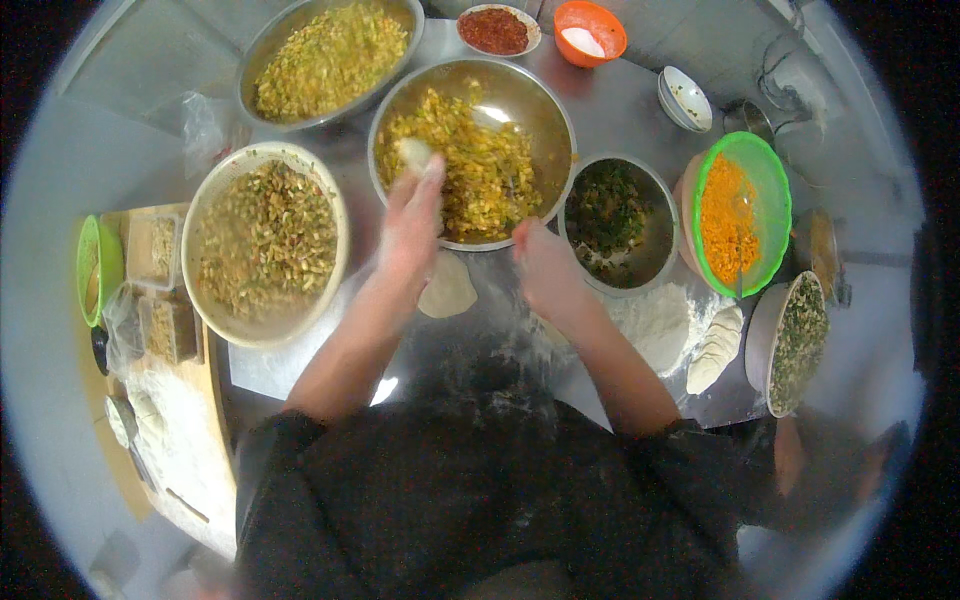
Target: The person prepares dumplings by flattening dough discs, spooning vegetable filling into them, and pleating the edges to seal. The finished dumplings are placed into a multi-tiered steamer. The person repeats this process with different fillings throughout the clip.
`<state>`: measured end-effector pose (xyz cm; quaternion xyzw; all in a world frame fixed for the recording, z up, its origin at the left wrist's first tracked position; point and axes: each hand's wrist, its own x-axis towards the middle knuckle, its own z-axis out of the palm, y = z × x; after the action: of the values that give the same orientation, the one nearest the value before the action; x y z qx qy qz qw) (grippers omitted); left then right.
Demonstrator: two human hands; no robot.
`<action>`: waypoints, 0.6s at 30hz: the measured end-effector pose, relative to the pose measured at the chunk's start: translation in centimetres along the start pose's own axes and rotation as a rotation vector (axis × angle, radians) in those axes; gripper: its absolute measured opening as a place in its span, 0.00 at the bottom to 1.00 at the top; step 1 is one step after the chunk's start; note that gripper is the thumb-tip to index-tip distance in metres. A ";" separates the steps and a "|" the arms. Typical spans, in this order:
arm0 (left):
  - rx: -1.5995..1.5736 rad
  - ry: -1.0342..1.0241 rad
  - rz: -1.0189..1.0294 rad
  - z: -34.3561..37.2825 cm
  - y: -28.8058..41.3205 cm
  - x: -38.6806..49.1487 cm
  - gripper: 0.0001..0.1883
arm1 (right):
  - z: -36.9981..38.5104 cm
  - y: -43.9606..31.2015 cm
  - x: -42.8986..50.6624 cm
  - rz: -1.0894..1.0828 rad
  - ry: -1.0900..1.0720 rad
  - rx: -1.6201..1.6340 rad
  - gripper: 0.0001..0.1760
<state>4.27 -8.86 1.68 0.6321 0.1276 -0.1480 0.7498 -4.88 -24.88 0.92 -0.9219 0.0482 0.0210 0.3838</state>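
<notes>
A steel mixing bowl [561, 97] with chopped yellow-green vegetable filling [480, 176] stands in front of me. Over its left side, my left hand [411, 221] holds a pale, blurred piece, apparently dough [415, 152], at its fingertips. Curled fingers bring my right hand [551, 270] close to the bowl's front right rim. Whether it grips anything is hidden. A flat dough round [448, 285] lies on the steel table [480, 345] between my forearms, just before the bowl.
Left are a cream basin [341, 247] of filling and a floured board [187, 420]. Right stand a steel bowl [671, 247] of dark greens, a green bowl [784, 217] of orange shreds, stacked dough pieces [715, 349] and a tilted bowl [757, 352]. Another person's arm [787, 457] shows lower right.
</notes>
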 end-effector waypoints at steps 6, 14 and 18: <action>-0.715 0.339 -0.352 4.4 -1.3 3.6 0.18 | 2.8 -0.8 -0.8 -0.051 0.075 0.012 0.09; 1.177 -0.357 0.409 1.3 0.6 4.2 0.18 | -0.8 -2.5 -0.9 -0.136 -0.035 -0.311 0.11; -0.941 -0.406 -0.523 2.4 0.6 4.8 0.22 | -2.8 -0.6 0.3 -0.355 -0.108 -0.549 0.12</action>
<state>8.93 -11.38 0.85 0.1369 0.1851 -0.3741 0.8983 -4.56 -26.49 3.29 -0.9825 -0.1409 0.0147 0.1209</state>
